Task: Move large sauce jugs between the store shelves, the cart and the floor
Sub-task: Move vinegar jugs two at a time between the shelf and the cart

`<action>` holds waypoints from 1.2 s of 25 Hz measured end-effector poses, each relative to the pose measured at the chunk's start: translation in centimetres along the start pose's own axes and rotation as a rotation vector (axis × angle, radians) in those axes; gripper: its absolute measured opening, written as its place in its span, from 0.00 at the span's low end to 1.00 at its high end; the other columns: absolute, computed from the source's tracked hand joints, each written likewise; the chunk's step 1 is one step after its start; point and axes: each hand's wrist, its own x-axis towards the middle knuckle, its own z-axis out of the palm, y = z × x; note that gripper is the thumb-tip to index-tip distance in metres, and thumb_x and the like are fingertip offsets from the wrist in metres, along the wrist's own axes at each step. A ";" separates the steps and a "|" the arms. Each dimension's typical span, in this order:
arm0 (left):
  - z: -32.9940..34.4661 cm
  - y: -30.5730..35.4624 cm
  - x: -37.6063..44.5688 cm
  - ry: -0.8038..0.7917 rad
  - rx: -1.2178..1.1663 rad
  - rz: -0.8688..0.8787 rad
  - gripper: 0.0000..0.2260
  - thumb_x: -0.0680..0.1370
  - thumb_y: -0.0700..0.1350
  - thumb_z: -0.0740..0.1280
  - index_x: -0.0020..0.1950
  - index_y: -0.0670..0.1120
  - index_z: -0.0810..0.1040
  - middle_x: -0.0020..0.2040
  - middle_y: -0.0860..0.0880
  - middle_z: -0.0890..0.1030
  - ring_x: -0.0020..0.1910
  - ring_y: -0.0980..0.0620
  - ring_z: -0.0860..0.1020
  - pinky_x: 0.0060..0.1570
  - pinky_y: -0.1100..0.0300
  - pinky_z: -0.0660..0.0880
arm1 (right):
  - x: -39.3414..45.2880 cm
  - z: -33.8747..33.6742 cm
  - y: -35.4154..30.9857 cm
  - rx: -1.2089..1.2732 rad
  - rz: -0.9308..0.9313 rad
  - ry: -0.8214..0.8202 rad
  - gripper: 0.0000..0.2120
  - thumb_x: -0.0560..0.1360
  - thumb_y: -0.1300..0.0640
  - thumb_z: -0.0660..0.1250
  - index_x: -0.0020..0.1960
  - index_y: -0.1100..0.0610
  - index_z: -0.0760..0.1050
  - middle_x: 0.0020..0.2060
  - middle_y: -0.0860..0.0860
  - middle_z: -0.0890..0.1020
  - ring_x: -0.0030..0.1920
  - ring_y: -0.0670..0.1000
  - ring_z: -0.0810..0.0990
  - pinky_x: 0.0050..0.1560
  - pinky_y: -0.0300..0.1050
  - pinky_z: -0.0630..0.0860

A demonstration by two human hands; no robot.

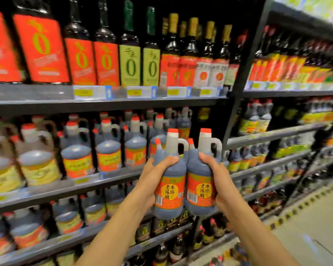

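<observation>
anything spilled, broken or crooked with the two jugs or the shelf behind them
Nothing stands out. The left hand and right hand hold two vinegar jugs, left and right, upright side by side, red caps on, labels intact. The jugs on the middle shelf stand upright in rows.

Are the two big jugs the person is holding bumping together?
Touching. The head view shows the left jug and right jug pressed side by side, no gap between their bodies.

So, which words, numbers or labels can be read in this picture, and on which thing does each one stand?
"水塔 老陈醋": red label of the left jug, held by the left hand.
"水塔 老陈醋": red label of the right jug, held by the right hand.
"0": large figure on the green-label bottles and the red-label bottles on the top shelf.
Price tags, barcodes and all other shelf labels: too blurred to read.
</observation>
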 end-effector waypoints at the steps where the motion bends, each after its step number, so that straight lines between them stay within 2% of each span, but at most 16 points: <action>1: 0.5 -0.4 1.2 -0.033 -0.005 -0.025 0.18 0.76 0.48 0.74 0.64 0.47 0.80 0.53 0.41 0.87 0.49 0.37 0.86 0.48 0.44 0.83 | 0.6 -0.8 -0.1 -0.007 0.004 0.018 0.22 0.74 0.41 0.72 0.63 0.53 0.81 0.50 0.57 0.88 0.48 0.62 0.87 0.50 0.60 0.84; 3: 1.4 -0.8 3.7 -0.085 -0.017 -0.061 0.19 0.75 0.49 0.75 0.65 0.47 0.79 0.53 0.42 0.87 0.49 0.38 0.86 0.46 0.46 0.82 | 2.0 -2.2 -0.4 -0.003 0.036 0.045 0.22 0.76 0.42 0.71 0.65 0.53 0.80 0.52 0.58 0.87 0.50 0.62 0.87 0.49 0.58 0.83; 5: 2.2 -1.2 6.0 -0.105 -0.004 -0.092 0.22 0.74 0.49 0.76 0.66 0.46 0.78 0.53 0.42 0.87 0.48 0.38 0.86 0.47 0.43 0.83 | 3.5 -3.3 -0.8 -0.017 0.093 0.072 0.21 0.77 0.42 0.70 0.64 0.53 0.80 0.52 0.58 0.87 0.49 0.61 0.87 0.46 0.54 0.83; 8: 2.7 -1.7 8.5 -0.104 -0.006 -0.137 0.20 0.74 0.49 0.76 0.63 0.46 0.80 0.51 0.41 0.87 0.48 0.37 0.86 0.53 0.37 0.82 | 5.9 -4.1 -1.1 -0.050 0.155 0.074 0.19 0.77 0.42 0.69 0.62 0.52 0.81 0.50 0.57 0.88 0.48 0.59 0.88 0.45 0.53 0.83; 10: 2.8 -2.0 10.2 -0.092 -0.007 -0.171 0.18 0.74 0.50 0.76 0.62 0.46 0.81 0.50 0.40 0.87 0.48 0.37 0.86 0.53 0.37 0.81 | 7.8 -4.3 -1.0 -0.068 0.181 0.080 0.19 0.76 0.42 0.70 0.61 0.53 0.82 0.49 0.57 0.88 0.47 0.58 0.88 0.46 0.54 0.83; 15: 3.3 -3.1 13.7 -0.033 -0.011 -0.220 0.24 0.71 0.52 0.77 0.64 0.44 0.79 0.50 0.39 0.87 0.47 0.37 0.86 0.44 0.45 0.83 | 12.2 -5.3 0.3 -0.089 0.206 0.073 0.23 0.74 0.40 0.73 0.62 0.55 0.81 0.49 0.58 0.88 0.49 0.61 0.87 0.51 0.57 0.83; 17: 3.5 -3.5 15.0 0.004 -0.020 -0.226 0.27 0.71 0.53 0.78 0.66 0.44 0.78 0.51 0.40 0.87 0.46 0.38 0.86 0.40 0.49 0.83 | 13.9 -5.9 0.7 -0.088 0.203 0.059 0.25 0.72 0.40 0.74 0.63 0.55 0.80 0.50 0.57 0.88 0.50 0.61 0.87 0.51 0.57 0.84; 20: 4.3 -4.1 16.5 0.065 -0.043 -0.249 0.29 0.71 0.54 0.78 0.67 0.44 0.76 0.50 0.40 0.87 0.44 0.40 0.87 0.36 0.52 0.82 | 16.1 -6.8 0.6 -0.100 0.214 0.000 0.21 0.74 0.41 0.73 0.60 0.55 0.82 0.47 0.57 0.88 0.47 0.60 0.88 0.47 0.54 0.83; 28: 5.9 -2.8 19.4 0.198 0.001 -0.156 0.23 0.71 0.55 0.78 0.59 0.42 0.83 0.48 0.40 0.87 0.47 0.37 0.86 0.49 0.44 0.83 | 22.2 -7.2 0.5 -0.063 0.181 -0.102 0.23 0.74 0.42 0.73 0.62 0.55 0.80 0.47 0.57 0.88 0.43 0.57 0.88 0.42 0.50 0.83; 30: 6.3 -2.1 20.1 0.247 0.010 -0.117 0.22 0.71 0.54 0.77 0.57 0.40 0.84 0.47 0.39 0.87 0.47 0.36 0.86 0.49 0.44 0.83 | 23.7 -6.8 0.4 -0.051 0.156 -0.095 0.30 0.70 0.41 0.76 0.66 0.56 0.77 0.49 0.57 0.88 0.44 0.57 0.88 0.41 0.49 0.83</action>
